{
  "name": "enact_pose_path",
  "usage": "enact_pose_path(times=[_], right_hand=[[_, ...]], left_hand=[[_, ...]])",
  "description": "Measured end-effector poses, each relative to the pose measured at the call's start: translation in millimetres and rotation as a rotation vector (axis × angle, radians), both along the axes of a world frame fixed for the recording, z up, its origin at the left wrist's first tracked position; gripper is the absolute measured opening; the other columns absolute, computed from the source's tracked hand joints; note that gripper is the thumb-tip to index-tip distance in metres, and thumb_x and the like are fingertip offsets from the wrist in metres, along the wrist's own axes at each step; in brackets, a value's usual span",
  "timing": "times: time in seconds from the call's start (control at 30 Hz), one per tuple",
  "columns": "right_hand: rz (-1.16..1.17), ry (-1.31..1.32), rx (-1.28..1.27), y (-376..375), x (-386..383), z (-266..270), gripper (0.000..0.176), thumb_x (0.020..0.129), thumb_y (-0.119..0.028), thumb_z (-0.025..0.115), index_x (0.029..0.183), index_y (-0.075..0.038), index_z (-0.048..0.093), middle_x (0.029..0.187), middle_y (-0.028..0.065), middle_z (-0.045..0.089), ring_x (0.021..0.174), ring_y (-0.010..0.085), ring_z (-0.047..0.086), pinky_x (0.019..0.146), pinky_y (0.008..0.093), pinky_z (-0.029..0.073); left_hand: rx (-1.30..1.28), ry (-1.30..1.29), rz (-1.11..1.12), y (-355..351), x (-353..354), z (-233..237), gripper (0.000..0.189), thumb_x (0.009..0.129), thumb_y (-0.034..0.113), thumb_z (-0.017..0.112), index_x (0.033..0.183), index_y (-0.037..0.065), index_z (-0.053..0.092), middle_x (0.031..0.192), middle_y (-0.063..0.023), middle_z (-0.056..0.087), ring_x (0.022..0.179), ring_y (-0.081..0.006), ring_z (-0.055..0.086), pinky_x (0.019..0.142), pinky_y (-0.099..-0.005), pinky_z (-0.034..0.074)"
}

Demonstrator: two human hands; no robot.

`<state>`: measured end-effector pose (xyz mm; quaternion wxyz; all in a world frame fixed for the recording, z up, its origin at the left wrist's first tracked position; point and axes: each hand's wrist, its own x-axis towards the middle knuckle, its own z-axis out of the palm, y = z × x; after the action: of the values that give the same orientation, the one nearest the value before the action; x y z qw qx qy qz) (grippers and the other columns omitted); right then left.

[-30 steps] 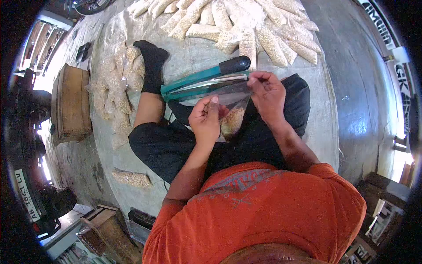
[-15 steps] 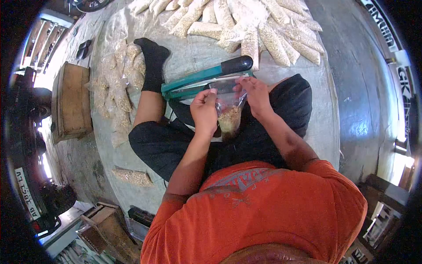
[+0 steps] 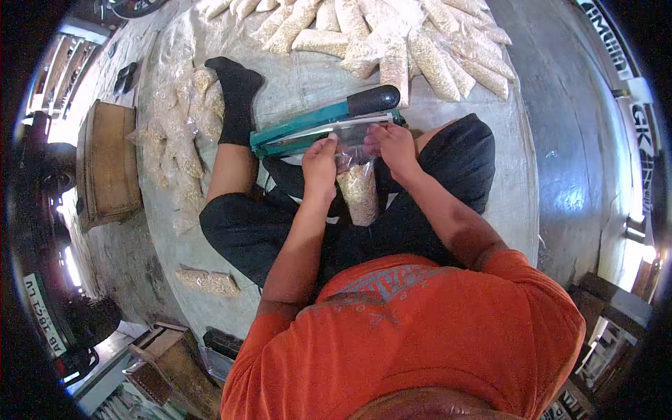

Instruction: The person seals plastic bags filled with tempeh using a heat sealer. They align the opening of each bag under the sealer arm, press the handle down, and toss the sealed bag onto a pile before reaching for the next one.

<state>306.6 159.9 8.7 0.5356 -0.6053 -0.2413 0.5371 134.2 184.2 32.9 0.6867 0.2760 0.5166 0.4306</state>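
A clear plastic bag (image 3: 360, 194), filled in its lower part with pale, grain-like pieces, hangs upright between my crossed legs. My left hand (image 3: 321, 162) pinches the left side of its top edge. The right side of the bag's mouth is gripped by the fingers of my right hand (image 3: 390, 145). Just beyond both hands lies a green sealer (image 3: 301, 127) with a black-ended arm (image 3: 374, 101) that is raised at a slant. The bag's empty upper part overlaps the sealer's near edge.
Many filled bags (image 3: 434, 59) lie fanned out at the top. More bags (image 3: 175, 140) are heaped left of my foot (image 3: 236, 80). One filled bag (image 3: 208, 282) lies alone by my left knee. A wooden box (image 3: 110, 164) stands at the left.
The bag now hangs straighter, with its contents showing lower and fuller. My left hand has shifted slightly left, and my right hand slightly left; both still hold the bag's top.
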Motion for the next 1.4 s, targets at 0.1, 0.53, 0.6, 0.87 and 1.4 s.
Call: enact_pose_path(times=[0.1,0.53,0.6,0.87,1.4], right_hand=[[0.038,-0.117,-0.002,3.0,-0.9,-12.1,0.023,0.1,-0.02,0.061,0.101,0.002,0.066,0.083,0.0082,0.069,0.066,0.0159,0.064,0.062,0.0296,0.052],[0.019,-0.069,-0.01,11.8,-8.4,0.8,0.024,0.099,-0.018,0.063,0.1,0.006,0.067,0.082,0.01,0.069,0.067,0.017,0.066,0.062,0.0315,0.055],[0.02,-0.114,-0.013,14.7,-10.0,2.6,0.024,0.099,-0.017,0.063,0.1,0.006,0.067,0.081,0.0104,0.069,0.067,0.0172,0.066,0.062,0.0317,0.055],[0.09,-0.248,-0.068,18.1,-1.9,-21.3,0.024,0.1,-0.019,0.062,0.098,0.004,0.068,0.077,0.0094,0.07,0.064,0.0154,0.065,0.06,0.0297,0.053],[0.095,-0.342,-0.066,11.7,-2.1,1.2,0.032,0.1,-0.024,0.063,0.099,0.007,0.066,0.077,0.0099,0.069,0.067,0.0152,0.066,0.062,0.0291,0.055]], left_hand=[[-0.008,0.091,0.03,-5.5,2.5,4.1,0.013,0.098,0.013,0.063,0.095,0.002,0.068,0.083,-0.0036,0.068,0.069,-0.0127,0.061,0.065,-0.0274,0.048],[-0.037,-0.026,0.141,5.3,2.8,-16.1,0.012,0.097,0.009,0.062,0.09,0.001,0.067,0.078,-0.0036,0.066,0.063,-0.012,0.059,0.059,-0.0272,0.047],[-0.006,-0.045,0.161,9.3,2.8,-24.0,0.012,0.097,0.009,0.062,0.09,0.001,0.066,0.078,-0.0045,0.066,0.063,-0.0129,0.059,0.058,-0.0276,0.048],[-0.079,-0.026,0.146,15.5,4.5,-26.5,0.012,0.097,0.008,0.061,0.089,0.0,0.065,0.076,-0.007,0.066,0.062,-0.0156,0.061,0.057,-0.0289,0.049],[-0.084,-0.112,0.166,19.1,6.1,-44.9,0.014,0.098,0.008,0.06,0.089,-0.002,0.063,0.073,-0.0085,0.063,0.06,-0.0196,0.063,0.056,-0.0327,0.053]])
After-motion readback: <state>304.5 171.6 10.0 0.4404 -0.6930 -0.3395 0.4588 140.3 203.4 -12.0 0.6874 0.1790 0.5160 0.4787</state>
